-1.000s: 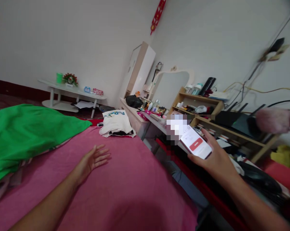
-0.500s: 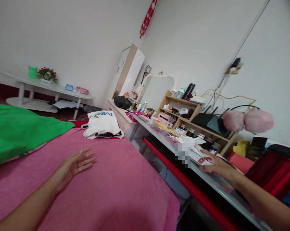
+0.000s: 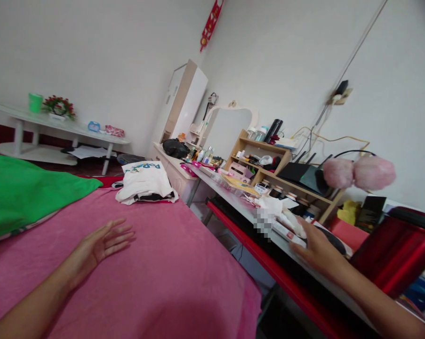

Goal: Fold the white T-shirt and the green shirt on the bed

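Note:
My left hand (image 3: 104, 242) hovers low over the pink bed cover (image 3: 177, 263). Its palm is up and its fingers are spread, with nothing in them. On the desk to the right, my right hand (image 3: 314, 245) is closed around the near end of a long white box (image 3: 284, 231) with a small red mark. The thumb presses at the front corner; the other fingertips are partly hidden behind it. Close against those fingers lies a crumpled white item (image 3: 292, 221), its kind unclear.
A red cylindrical container (image 3: 392, 254) stands beside my right forearm. Behind the desk items are a wooden shelf (image 3: 286, 181), a black router (image 3: 302, 176) and pink fluffy earmuffs (image 3: 374, 173). Folded white clothes (image 3: 145, 183) and green cloth (image 3: 32, 188) lie on the bed.
The view has shifted slightly, so most things sit further left. My right hand has turned a little at the white box, and the crumpled white item shows more beside it. My left hand stays open.

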Demonstrator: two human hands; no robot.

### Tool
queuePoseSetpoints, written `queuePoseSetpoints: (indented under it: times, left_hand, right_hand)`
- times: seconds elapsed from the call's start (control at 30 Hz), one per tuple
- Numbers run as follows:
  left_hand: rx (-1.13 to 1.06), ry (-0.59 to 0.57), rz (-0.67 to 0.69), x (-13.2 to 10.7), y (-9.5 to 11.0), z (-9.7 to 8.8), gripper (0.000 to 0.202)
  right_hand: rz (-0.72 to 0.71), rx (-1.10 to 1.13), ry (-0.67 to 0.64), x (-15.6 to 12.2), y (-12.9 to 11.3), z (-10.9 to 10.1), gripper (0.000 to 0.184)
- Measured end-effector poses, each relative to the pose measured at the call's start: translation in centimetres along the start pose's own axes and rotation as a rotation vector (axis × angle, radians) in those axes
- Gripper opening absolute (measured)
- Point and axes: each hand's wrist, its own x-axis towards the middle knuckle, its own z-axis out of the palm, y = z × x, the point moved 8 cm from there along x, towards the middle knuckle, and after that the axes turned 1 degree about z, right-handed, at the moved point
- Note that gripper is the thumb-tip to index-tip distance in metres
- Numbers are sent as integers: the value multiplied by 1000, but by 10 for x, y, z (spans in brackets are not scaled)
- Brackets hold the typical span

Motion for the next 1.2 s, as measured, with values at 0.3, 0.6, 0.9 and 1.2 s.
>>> queuePoseSetpoints:
  times: [0.3,0.6,0.9,1.2]
  left_hand:
    - [-16,-20,16,4,-3,-7,44]
    - [-104,265,337,-3,19,-29,31]
    - [138,395,508,4,21,-37,23]
    - [1200,88,659,-53,78,23,26]
  right_hand:
    - [-523,493,-588,-123,-239,140,79]
    - [443,1382,-633,-104,-337,398,46]
    - [343,1495,-767,-106,-344,427,54]
    - [299,1535,-831,-108,-344,435,45]
